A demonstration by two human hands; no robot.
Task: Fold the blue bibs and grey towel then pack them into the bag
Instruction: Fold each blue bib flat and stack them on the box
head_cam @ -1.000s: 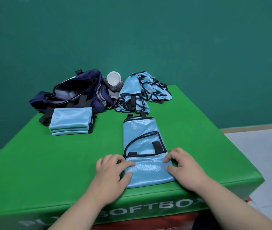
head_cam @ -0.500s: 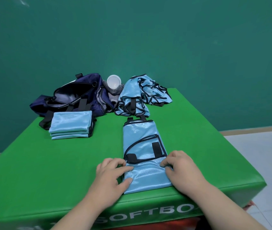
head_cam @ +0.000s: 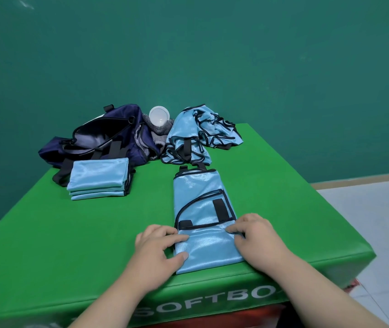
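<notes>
Where everything rests: a green softbox mat [head_cam: 70, 233], set before a teal wall [head_cam: 212, 55].
Duffel bag [head_cam: 89, 147]: navy, unzipped and gaping, at the far left of the mat.
Loose bibs [head_cam: 203, 136]: a crumpled blue heap with black trim, far centre, just right of the bag.
Flat bib [head_cam: 203, 204]: blue, folded into a long strip running near to far mid-mat. Its near end lies between the two hands, and its far end almost reaches the loose bibs.
Folded bibs [head_cam: 98, 178]: a neat blue stack, left, against the bag's near side.
Left hand [head_cam: 158, 252]: at the flat bib's near left edge, fingers bent, forefinger and thumb pinching the fabric.
Right hand [head_cam: 257, 240]: at the near right edge, fingers curled onto the black trim, thumb hidden.
Grey towel [head_cam: 159, 132]: bunched between the bag and the loose bibs, mostly hidden.
White cup [head_cam: 159, 116]: on the towel, lying with its mouth facing near.
</notes>
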